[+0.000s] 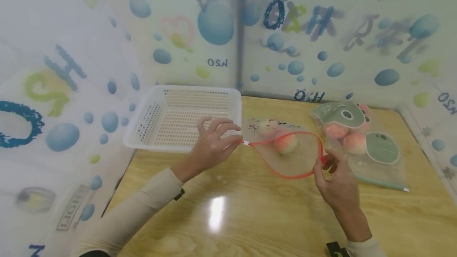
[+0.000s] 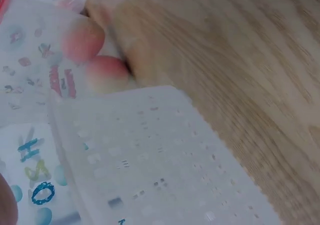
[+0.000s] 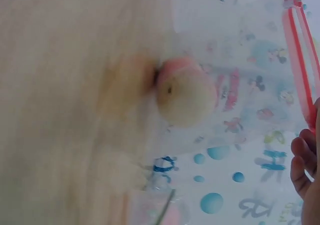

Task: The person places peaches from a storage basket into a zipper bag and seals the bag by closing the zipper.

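Observation:
A clear zip bag (image 1: 303,162) with a red zip edge stands with its mouth spread wide between my hands. My left hand (image 1: 214,144) pinches the corner by the white end tab (image 1: 246,143), its other fingers raised over the basket's rim. On the opposite side, my right hand (image 1: 337,185) holds the red edge between thumb and fingers. Inside the bag lies a pink and cream peach (image 1: 285,143); a second peach (image 2: 107,74) shows beside it in the left wrist view. Small cartoon prints cover the bag's far side.
A white plastic basket (image 1: 143,144) with perforated sides stands at the back left. To the right lies another zip bag (image 1: 385,173), green-edged with frog prints, holding several peaches (image 1: 354,143). Patterned curtains (image 1: 307,66) border the wooden table (image 1: 264,217).

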Demonstrator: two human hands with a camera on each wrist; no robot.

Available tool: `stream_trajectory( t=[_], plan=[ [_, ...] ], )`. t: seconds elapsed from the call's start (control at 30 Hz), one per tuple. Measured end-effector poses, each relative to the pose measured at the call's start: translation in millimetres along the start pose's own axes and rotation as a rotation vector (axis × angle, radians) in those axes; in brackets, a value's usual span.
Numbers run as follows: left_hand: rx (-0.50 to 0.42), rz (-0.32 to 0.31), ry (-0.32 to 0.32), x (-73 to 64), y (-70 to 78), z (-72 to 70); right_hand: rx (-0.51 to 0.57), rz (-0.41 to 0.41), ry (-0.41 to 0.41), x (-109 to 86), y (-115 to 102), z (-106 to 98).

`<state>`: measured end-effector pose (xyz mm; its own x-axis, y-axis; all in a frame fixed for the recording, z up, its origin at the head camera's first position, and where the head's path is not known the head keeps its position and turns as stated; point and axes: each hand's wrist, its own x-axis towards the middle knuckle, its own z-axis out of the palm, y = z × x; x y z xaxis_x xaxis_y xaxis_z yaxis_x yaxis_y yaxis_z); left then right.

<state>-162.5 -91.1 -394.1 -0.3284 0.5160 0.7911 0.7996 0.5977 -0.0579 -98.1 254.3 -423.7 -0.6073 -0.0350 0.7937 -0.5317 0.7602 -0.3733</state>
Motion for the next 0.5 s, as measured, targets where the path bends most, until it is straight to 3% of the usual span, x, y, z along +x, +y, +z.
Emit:
stream_trajectory(
  t=[0.2, 0.5],
  plan=[
    [-0.055, -0.044, 0.095, 9.4, -0.8, -5.5, 0.072, 0.001, 0.145, 23.7, -3.6, -14.3],
    [-0.116, -0.028, 0.076, 14.4, 2.8, -2.2, 0.376, 0.268, 0.171, 31.7, -1.4, -32.9]
  ],
)
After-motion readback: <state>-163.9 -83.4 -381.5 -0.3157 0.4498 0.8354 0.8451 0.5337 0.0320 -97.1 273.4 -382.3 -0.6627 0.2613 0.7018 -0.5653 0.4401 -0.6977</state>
